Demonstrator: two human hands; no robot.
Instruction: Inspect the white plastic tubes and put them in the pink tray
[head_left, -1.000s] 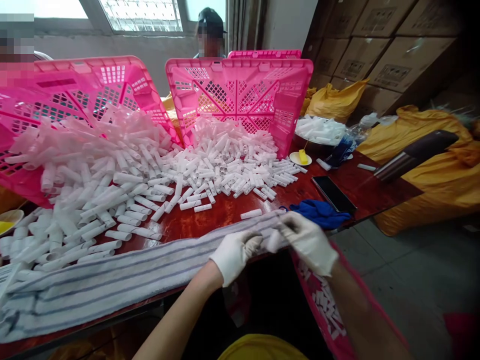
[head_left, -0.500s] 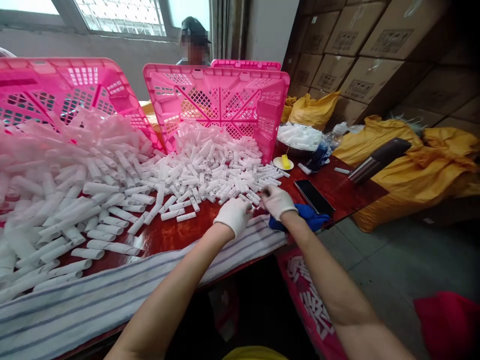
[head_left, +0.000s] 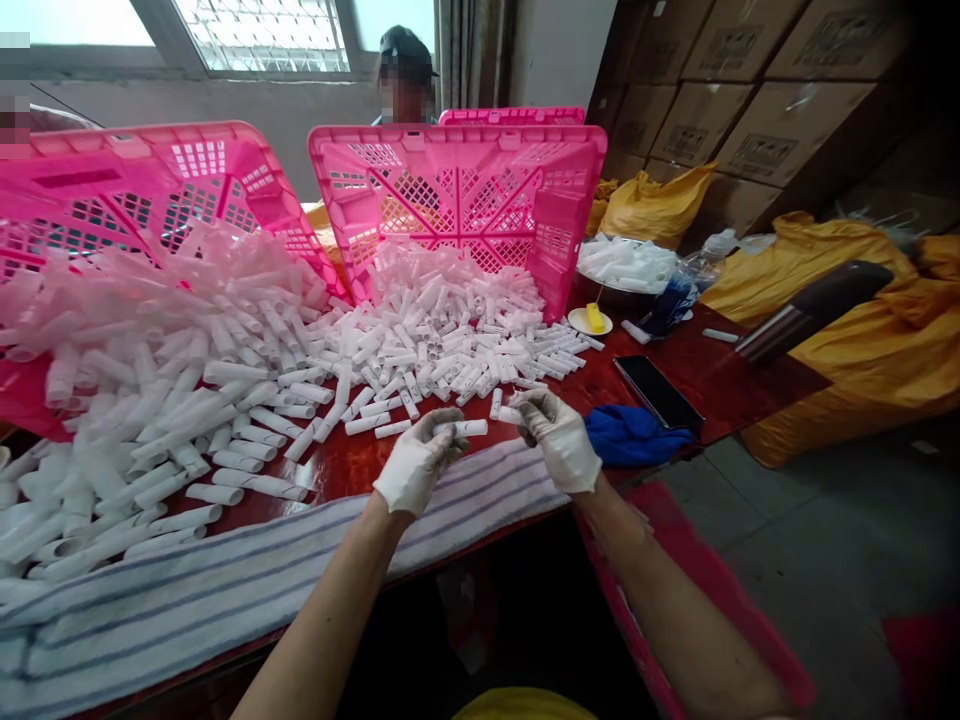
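My left hand (head_left: 418, 462), in a white glove with greyed fingertips, is closed on a white tube (head_left: 471, 428) that points right. Opposite it, my gloved right hand (head_left: 559, 440) pinches a short white piece (head_left: 510, 414) between thumb and fingers; most of this piece is hidden, so its kind is unclear. The two hands are apart, above the near edge of a red table (head_left: 337, 468) and a striped towel (head_left: 225, 590). Just beyond them spreads a heap of white tubes (head_left: 420, 350), many with a thin dark mark.
Two pink baskets (head_left: 457, 135) lie tipped toward me behind the heap. To the right are a phone (head_left: 658, 392), a blue cloth (head_left: 637, 437), a small plate with a yellow block (head_left: 595, 318), and a dark flask (head_left: 814, 310). Another person (head_left: 405, 75) sits beyond the baskets.
My hands have moved apart, the left one to the left with a tube now visible in it. The right hand now shows a white piece in its fingers. The view has shifted slightly.
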